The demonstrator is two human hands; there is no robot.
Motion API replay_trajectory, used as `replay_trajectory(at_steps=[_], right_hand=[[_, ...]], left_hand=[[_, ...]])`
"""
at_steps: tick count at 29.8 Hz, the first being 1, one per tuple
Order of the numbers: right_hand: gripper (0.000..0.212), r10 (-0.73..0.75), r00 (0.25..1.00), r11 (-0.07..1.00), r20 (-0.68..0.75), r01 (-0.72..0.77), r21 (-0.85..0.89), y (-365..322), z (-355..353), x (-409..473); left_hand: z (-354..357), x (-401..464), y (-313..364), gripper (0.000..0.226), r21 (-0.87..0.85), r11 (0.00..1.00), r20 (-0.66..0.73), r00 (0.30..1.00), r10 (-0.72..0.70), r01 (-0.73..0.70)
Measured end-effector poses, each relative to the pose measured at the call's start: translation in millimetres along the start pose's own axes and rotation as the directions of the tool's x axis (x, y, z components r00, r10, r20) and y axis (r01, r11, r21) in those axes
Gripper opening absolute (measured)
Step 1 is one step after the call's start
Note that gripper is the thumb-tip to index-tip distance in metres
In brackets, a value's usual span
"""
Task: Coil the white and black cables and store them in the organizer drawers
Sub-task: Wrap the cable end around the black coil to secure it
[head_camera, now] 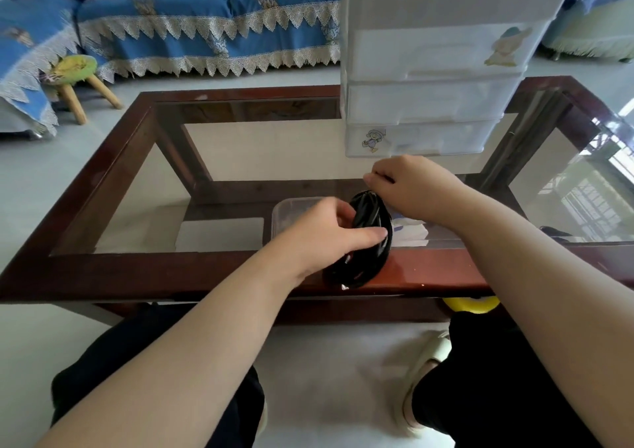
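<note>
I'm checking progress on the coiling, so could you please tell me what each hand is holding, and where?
The left hand grips the glossy black coiled cable around its bundled loops; the right hand pinches what appears to be its loose end above.

Left hand hides part of the black cable coil.

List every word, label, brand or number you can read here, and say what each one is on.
No readable text in this view.
Upper sticker on the organizer: a cartoon picture, no letters legible.
Lower sticker on the bottom drawer: a cartoon figure, no letters legible.
Black cable coil: no markings visible.
Paper under the glass: blue marks, too blurred to read.
</note>
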State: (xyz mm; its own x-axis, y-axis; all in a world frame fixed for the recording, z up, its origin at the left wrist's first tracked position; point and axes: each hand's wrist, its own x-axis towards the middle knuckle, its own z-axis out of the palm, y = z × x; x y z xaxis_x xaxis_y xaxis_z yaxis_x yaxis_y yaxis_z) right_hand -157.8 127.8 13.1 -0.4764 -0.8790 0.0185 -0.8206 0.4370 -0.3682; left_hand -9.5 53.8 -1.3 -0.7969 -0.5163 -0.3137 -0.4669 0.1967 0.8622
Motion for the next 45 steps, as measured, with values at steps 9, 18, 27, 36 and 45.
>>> replay_trajectory(at_steps=[9, 18, 27, 36, 45], right_hand=[[0.041, 0.041, 0.966, 0.996, 0.257, -0.059, 0.063, 4.5, -13.4, -1.5], [0.026, 0.137, 0.990, 0.930, -0.012, -0.125, 0.347, 4.4, -5.0, 4.2], [0.032, -0.204, 0.931, 0.979, -0.302, 0.186, -0.089, -2.4, 1.3, 5.3], [0.023, -0.294, 0.932, 0.951, -0.211, 0.262, -0.165, -4.2, 4.5, 1.2], [0.018, -0.102, 0.970, 0.940, -0.222, 0.167, 0.298, -3.3, 4.3, 1.9]], left_hand=[[28.2, -16.7, 0.7, 0.060, 0.324, 0.940, 0.031, 0.995, 0.098, -0.103], [19.4, -17.0, 2.3, 0.044, 0.578, 0.778, -0.040, 0.944, 0.329, -0.247], [9.0, -9.2, 9.5, 0.043, 0.593, 0.769, -0.077, 0.933, 0.351, -0.240], [-1.0, -5.3, 6.9, 0.043, 0.583, 0.786, -0.051, 0.956, 0.290, -0.207], [-10.0, -3.0, 7.1, 0.054, 0.381, 0.913, 0.011, 0.988, 0.155, -0.148]])
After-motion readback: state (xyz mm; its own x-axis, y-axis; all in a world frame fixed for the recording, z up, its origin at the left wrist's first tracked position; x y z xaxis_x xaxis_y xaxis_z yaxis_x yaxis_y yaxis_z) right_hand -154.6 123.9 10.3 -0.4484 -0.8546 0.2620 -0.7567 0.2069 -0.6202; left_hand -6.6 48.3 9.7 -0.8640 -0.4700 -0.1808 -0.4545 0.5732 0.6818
